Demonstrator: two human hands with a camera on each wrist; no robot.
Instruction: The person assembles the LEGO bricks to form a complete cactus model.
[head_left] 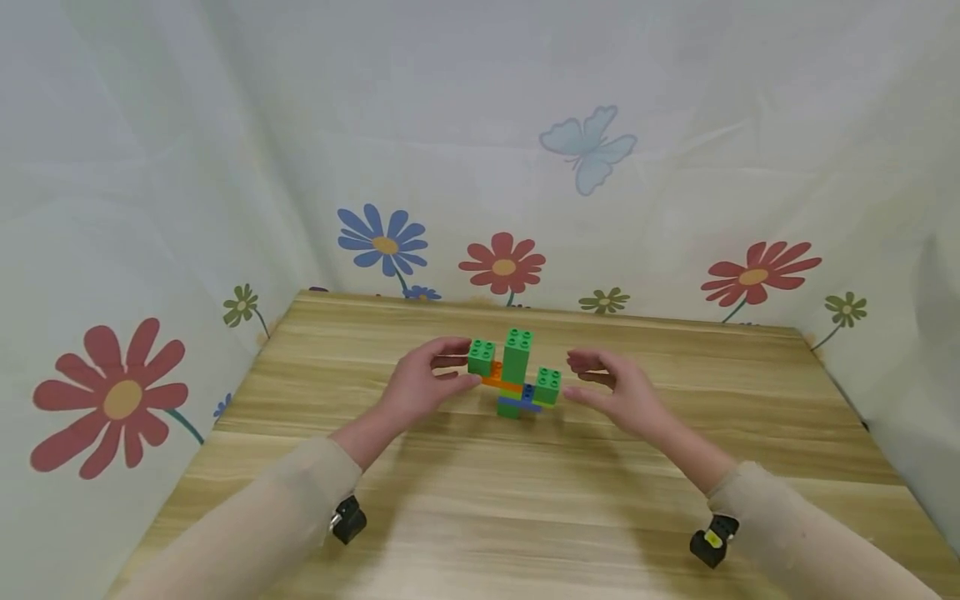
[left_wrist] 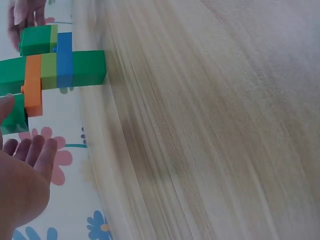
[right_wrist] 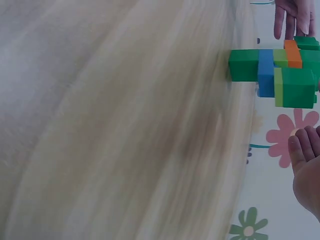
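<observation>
A toy brick figure (head_left: pixel 516 358) of stacked blocks stands upright on the wooden table. Its green column rises over an orange plate (left_wrist: pixel 33 82), a lime brick and a blue plate (left_wrist: pixel 65 60), with a green brick at the bottom. One green block (head_left: pixel 481 358) sits on the orange arm at the left; another green block (right_wrist: pixel 297 88) is on the blue arm at the right. My left hand (head_left: pixel 423 375) is beside the left block, thumb close to it and fingers loosely bent; contact is unclear. The right hand (head_left: pixel 622 390) hovers just right of the figure, fingers relaxed and holding nothing.
Around the wooden table (head_left: pixel 480 500) hangs a white curtain (head_left: pixel 450 125) printed with flowers and a butterfly. The table's back edge lies a short way behind the figure. Small black cameras (head_left: pixel 348 520) are strapped at both sleeved wrists.
</observation>
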